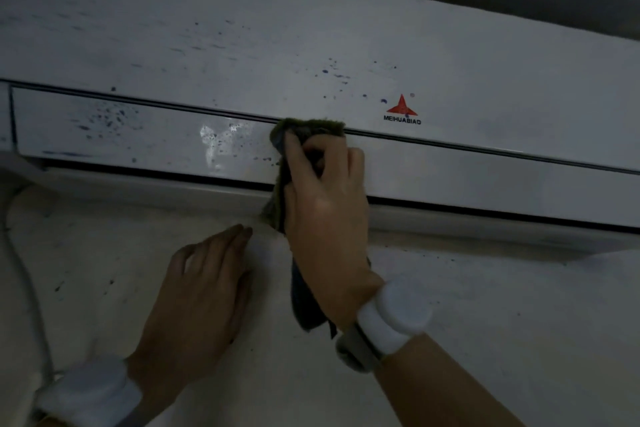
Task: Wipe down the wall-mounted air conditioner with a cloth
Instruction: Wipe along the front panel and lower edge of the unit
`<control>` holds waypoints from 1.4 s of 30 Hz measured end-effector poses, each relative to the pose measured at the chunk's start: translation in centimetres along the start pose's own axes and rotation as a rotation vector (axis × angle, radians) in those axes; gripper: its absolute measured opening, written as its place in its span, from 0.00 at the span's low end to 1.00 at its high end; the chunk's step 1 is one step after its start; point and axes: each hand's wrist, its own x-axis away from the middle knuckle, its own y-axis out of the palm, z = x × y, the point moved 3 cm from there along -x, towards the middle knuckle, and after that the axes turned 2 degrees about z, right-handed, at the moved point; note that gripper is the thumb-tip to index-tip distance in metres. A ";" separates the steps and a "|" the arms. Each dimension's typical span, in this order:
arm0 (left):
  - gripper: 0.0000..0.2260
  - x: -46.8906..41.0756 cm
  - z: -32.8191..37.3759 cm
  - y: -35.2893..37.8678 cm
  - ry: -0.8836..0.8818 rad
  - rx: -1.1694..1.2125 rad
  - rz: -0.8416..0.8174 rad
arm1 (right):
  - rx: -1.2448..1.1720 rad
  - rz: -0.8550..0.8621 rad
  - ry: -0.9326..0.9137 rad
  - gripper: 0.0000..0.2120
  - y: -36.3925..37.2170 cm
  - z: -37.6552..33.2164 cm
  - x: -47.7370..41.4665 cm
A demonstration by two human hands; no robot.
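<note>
- Dim room — a white air conditioner [242,38] is sitting high on a pale wall [485,305], both carrying dark blue specks.
- The right hand [325,204] is gripping a dark green cloth [311,126], fingers curled round it, pressing it on the seam above the flap [104,128]. The cloth's tail is hanging past the wrist.
- The left hand [201,288] is lying flat on the wall just below the unit — fingers straight, holding nothing.
- The flap is running on uncovered to either side of the cloth, and a cable [31,288] is dropping down the far left.

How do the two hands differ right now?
The right hand grips the dark cloth against the air conditioner; the left hand holds nothing. The right hand is curled; the left hand lies flat on the wall below. Both wear white wristbands.
</note>
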 end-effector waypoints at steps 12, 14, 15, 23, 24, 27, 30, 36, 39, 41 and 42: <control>0.29 -3.7 2.4 -5.4 0.081 -0.177 0.190 | 0.133 0.092 0.232 0.19 -9.2 11.6 2.6; 0.29 -3.7 1.7 -5.6 0.074 -0.193 0.153 | 0.109 0.129 0.319 0.21 -9.5 12.3 3.0; 0.29 -3.7 1.4 -5.8 0.081 -0.198 0.143 | 0.136 0.152 0.315 0.22 -9.2 12.1 3.0; 0.28 -3.0 -1.5 -7.0 0.048 -0.231 0.117 | 0.029 0.126 0.104 0.18 -2.1 3.1 1.7; 0.28 -2.7 -2.0 -7.2 0.037 -0.234 0.118 | 0.009 0.102 0.086 0.18 -0.8 1.4 1.3; 0.27 -1.8 -3.5 -7.6 0.017 -0.232 0.119 | -0.053 0.046 0.029 0.17 2.6 -3.3 -0.1; 0.25 -0.9 -4.6 -7.7 -0.005 -0.221 0.087 | -0.069 -0.003 -0.025 0.18 4.4 -6.0 -1.1; 0.28 -0.7 -5.1 -7.8 -0.026 -0.183 0.039 | -0.004 -0.024 -0.024 0.17 1.7 -3.3 -0.6; 0.28 -1.1 -3.5 -7.5 0.042 -0.154 0.056 | 0.063 0.014 0.065 0.18 -1.6 1.2 0.2; 0.27 -1.3 -2.4 -7.0 0.079 -0.150 0.053 | 0.104 0.023 0.075 0.18 -3.4 3.8 0.7; 0.26 -1.5 -1.6 -6.7 0.101 -0.139 0.055 | 0.139 0.021 0.085 0.18 -4.3 5.1 1.0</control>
